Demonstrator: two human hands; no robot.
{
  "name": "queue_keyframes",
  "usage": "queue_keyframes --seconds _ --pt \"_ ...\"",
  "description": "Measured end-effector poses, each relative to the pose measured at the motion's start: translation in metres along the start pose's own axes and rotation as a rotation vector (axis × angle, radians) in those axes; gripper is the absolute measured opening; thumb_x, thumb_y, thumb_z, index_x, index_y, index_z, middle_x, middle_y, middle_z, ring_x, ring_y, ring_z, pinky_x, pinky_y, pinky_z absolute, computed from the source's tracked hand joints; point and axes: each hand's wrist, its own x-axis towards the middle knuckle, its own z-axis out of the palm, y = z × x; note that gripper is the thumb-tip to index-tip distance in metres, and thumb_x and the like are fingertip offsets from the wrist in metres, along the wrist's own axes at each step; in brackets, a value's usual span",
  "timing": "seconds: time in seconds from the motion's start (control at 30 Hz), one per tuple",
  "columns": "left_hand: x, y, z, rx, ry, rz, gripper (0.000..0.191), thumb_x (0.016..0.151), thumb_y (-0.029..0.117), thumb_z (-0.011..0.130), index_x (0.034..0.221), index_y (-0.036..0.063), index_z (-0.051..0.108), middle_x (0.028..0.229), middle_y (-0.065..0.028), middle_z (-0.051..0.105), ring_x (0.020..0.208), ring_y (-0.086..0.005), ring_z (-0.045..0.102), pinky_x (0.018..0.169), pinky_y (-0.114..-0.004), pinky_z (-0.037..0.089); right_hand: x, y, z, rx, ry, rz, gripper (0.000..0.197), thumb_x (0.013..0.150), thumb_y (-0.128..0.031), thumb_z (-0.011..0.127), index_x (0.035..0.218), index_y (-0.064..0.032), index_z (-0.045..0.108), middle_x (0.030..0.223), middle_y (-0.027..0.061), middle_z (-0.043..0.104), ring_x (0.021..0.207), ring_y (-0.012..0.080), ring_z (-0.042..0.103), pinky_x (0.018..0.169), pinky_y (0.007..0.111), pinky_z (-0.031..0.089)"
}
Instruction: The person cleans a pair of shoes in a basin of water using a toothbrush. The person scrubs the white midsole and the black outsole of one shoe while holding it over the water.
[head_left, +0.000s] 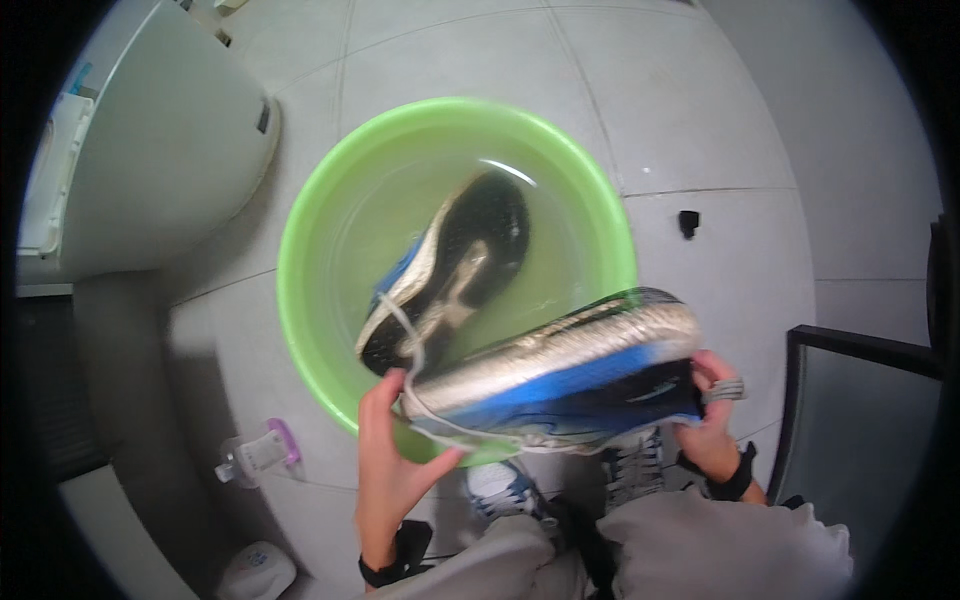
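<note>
A blue and black sneaker (555, 382) with a whitish midsole lies on its side in the air over the near rim of a green plastic basin (300, 337). My right hand (712, 420) grips its heel end, at the dark collar. At the toe end is my left hand (394, 442), thumb and fingers apart around the toe and the white shoelace (465, 433); whether it presses on the shoe is hard to tell. A second sneaker (457, 270) lies in the basin's water with its black sole up.
Left of the basin, a clear plastic bottle (259, 454) with a purple part lies on the tiled floor (697, 112). A small black object (688, 223) is on the right. A white curved fixture (187, 150) stands at upper left, a black-framed panel (795, 420) at right.
</note>
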Motion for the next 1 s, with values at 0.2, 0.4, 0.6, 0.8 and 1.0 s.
queue_keyframes --seconds 0.2,0.4,0.6,0.8,1.0 --pt "0.015 0.019 0.008 -0.052 0.203 0.293 0.048 0.051 0.006 0.073 0.090 0.0007 0.047 0.088 -0.0095 0.045 0.083 -0.0212 0.048 0.091 -0.039 0.037 0.014 0.001 -0.012 0.132 0.087 0.211 0.057 0.066 -0.003 0.065 0.115 -0.0008 0.036 0.105 0.0129 0.048 0.099 0.0215 0.047 0.087 0.030 0.036" --pt "0.008 0.030 0.039 -0.083 0.353 0.245 0.053 0.051 0.001 0.075 0.092 0.0029 0.043 0.092 -0.0088 0.041 0.087 -0.0202 0.046 0.078 -0.030 0.038 0.043 -0.034 -0.026 -0.199 0.065 0.127 0.052 0.084 -0.030 0.047 0.126 -0.0012 0.034 0.107 0.0158 0.040 0.095 0.0240 0.047 0.080 0.029 0.037" --pt "0.000 0.032 0.048 -0.093 0.406 0.238 0.054 0.054 -0.002 0.074 0.096 0.0038 0.040 0.094 -0.0087 0.039 0.089 -0.0205 0.046 0.080 -0.031 0.037 0.044 -0.043 -0.024 -0.266 0.126 0.293 0.037 0.088 -0.009 0.030 0.123 -0.0002 0.039 0.104 0.0166 0.040 0.092 0.0223 0.046 0.077 0.029 0.037" --pt "0.009 0.040 0.045 0.080 0.627 0.344 0.056 0.057 0.005 0.076 0.103 0.0016 0.044 0.096 -0.0126 0.043 0.092 -0.0256 0.047 0.078 -0.033 0.042 0.037 -0.069 -0.022 0.190 -0.148 0.217 0.051 0.080 0.002 0.040 0.129 -0.0049 0.027 0.082 0.0123 0.052 0.067 0.0212 0.053 0.060 0.030 0.042" --pt "0.015 0.048 0.044 0.238 0.667 0.483 0.057 0.056 0.004 0.076 0.104 0.0027 0.044 0.098 -0.0138 0.043 0.089 -0.0260 0.049 0.076 -0.034 0.043 0.061 -0.058 -0.017 0.153 -0.163 0.069 0.049 0.077 0.002 0.043 0.125 -0.0055 0.033 0.081 0.0126 0.055 0.063 0.0283 0.055 0.057 0.035 0.045"
